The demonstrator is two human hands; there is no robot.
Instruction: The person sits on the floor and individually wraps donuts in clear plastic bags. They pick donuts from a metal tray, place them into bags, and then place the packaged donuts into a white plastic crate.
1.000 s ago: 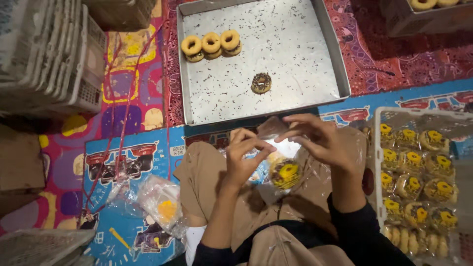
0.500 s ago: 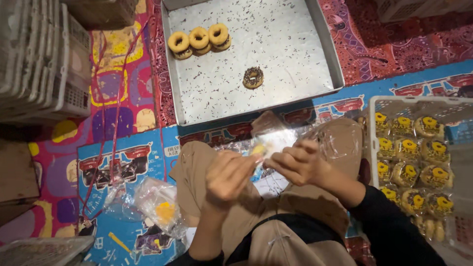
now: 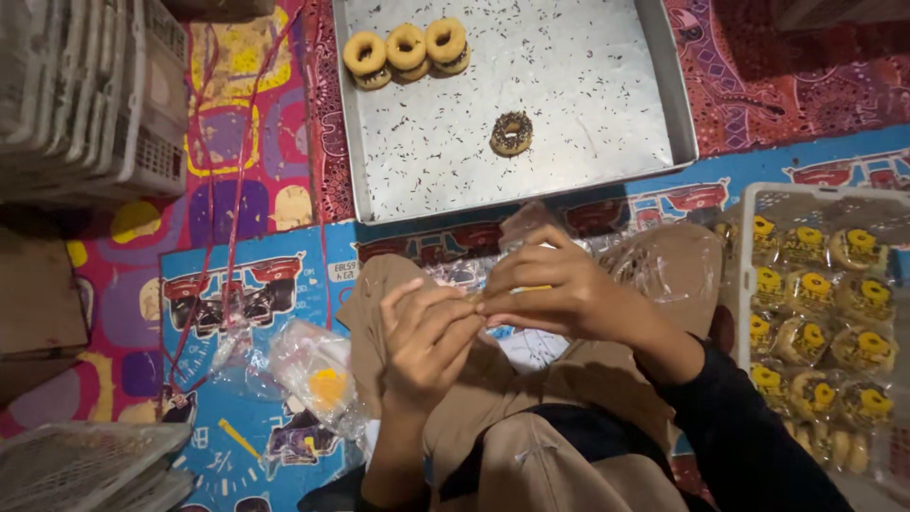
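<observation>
My left hand [image 3: 427, 337] and my right hand [image 3: 559, 289] meet over my lap, fingertips pinched together on a clear plastic bag [image 3: 524, 224]. The bag's crumpled top sticks up above my right fingers. Only a sliver of yellow shows between the fingers; what is inside the bag is hidden by my hands. Beyond my knees lies a large metal tray [image 3: 588, 76] dusted with dark sprinkles. Three plain ring donuts [image 3: 406, 45] sit at its far left corner, and one sprinkled donut [image 3: 511, 133] lies alone near the middle.
A white crate [image 3: 747, 204] on the right holds several bagged donuts [image 3: 815, 284] with yellow labels. Loose clear bags [image 3: 318, 379] and red strings [image 3: 237, 237] lie on the mat at left. Stacked crates [image 3: 95, 95] stand at upper left, another crate [image 3: 76, 465] at lower left.
My hands have closed together on the bag and dropped toward my lap. The yellow-labelled donut seen in the bag a second ago is now covered by my fingers.
</observation>
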